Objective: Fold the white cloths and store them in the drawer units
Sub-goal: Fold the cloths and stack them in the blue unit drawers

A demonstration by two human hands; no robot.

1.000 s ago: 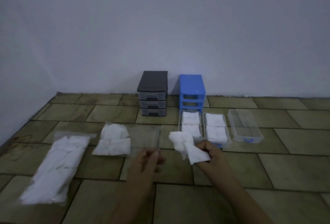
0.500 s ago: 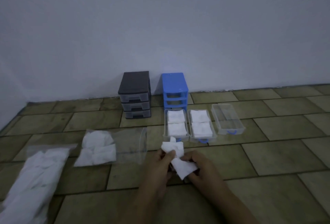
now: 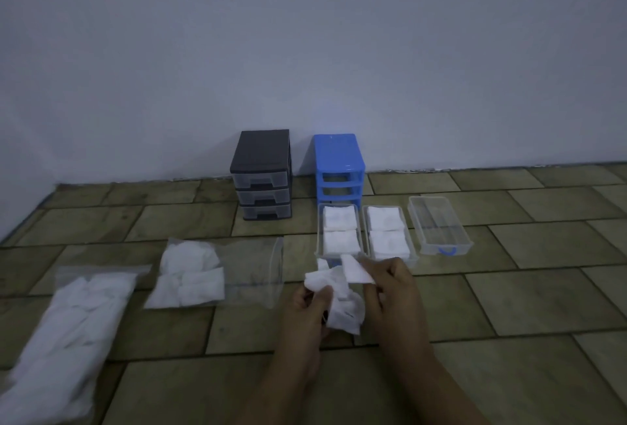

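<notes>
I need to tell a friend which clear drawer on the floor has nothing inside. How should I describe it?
Find the blue drawer unit against the wall. Three clear drawers lie on the floor in front of it, side by side. The empty drawer is the rightmost one; the left drawer and middle drawer hold folded white cloths.

Bare floor (image 3: 529,292) to the right of the hands and in front of them near the bottom edge: open room to pass. Straight ahead, three clear drawers (image 3: 441,228) lie side by side w/ only narrow gaps, the left one touching the blue unit (image 3: 339,167); black unit (image 3: 261,173) stands just left of it, a gap btwn. Left side is taken by a clear bag (image 3: 251,272) and a long bag of cloths (image 3: 64,333), a strip of floor btwn them.
</notes>
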